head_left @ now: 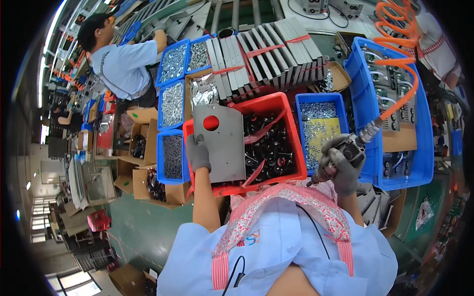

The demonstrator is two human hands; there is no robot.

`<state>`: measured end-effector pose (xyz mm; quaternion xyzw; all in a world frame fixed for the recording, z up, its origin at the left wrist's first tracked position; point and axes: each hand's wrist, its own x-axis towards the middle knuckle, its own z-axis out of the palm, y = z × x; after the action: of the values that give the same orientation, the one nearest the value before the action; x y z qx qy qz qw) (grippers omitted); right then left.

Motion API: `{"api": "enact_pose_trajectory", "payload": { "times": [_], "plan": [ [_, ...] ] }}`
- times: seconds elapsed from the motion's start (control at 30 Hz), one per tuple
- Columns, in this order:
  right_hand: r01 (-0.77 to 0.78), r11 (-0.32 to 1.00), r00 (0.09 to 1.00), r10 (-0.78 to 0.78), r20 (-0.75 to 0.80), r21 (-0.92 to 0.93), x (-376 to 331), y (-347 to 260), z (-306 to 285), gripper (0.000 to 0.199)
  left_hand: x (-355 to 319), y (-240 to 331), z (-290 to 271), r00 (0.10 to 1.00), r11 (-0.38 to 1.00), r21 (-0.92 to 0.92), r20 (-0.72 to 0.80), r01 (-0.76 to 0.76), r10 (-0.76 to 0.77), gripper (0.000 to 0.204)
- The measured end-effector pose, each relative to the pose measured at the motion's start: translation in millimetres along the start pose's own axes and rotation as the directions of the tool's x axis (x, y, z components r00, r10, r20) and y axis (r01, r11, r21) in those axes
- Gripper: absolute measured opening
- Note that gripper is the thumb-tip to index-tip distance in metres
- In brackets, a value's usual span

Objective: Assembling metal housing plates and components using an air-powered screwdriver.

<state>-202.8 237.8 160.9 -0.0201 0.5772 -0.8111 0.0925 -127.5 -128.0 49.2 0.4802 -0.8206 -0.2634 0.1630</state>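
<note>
My left hand (199, 154), in a grey glove, grips the left edge of a flat grey metal plate (224, 148) with a large round hole near its top. The plate lies over the left part of a red bin (287, 106). Inside that bin are black parts (271, 158), partly covered by the plate. My gloved right hand (340, 165) is wrapped round an air screwdriver (353, 147), its tip pointing down and left toward my apron. An orange coiled hose (402, 96) runs up from the tool. Just left of this hand stands a blue tray of small metal fasteners (316, 111).
Beyond the red bin stand strapped stacks of grey metal panels (266, 54). Blue trays of screws (172, 104) line the left side. At right is a large blue crate (419, 163) holding assembled units. A co-worker (123, 61) in light blue works at the far left.
</note>
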Motion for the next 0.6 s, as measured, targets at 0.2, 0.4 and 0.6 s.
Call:
{"api": "enact_pose_trajectory", "payload": {
  "times": [0.2,0.4,0.6],
  "plan": [
    [-0.186,0.974,0.966,0.205,0.156,-0.132,2,-3,2,0.020,-40,88,-48,0.830,0.817,-0.193,0.022,-0.544,0.558,0.023],
    [0.215,0.908,0.970,-0.156,0.185,-0.360,8,29,15,0.039,-71,173,-27,0.352,0.351,-0.505,0.099,-0.788,0.931,0.029],
    [0.210,0.789,0.955,-0.040,0.293,-0.578,14,21,1,0.041,-96,218,-19,0.174,0.217,-0.604,0.130,-0.767,0.976,0.031]
  ]
}}
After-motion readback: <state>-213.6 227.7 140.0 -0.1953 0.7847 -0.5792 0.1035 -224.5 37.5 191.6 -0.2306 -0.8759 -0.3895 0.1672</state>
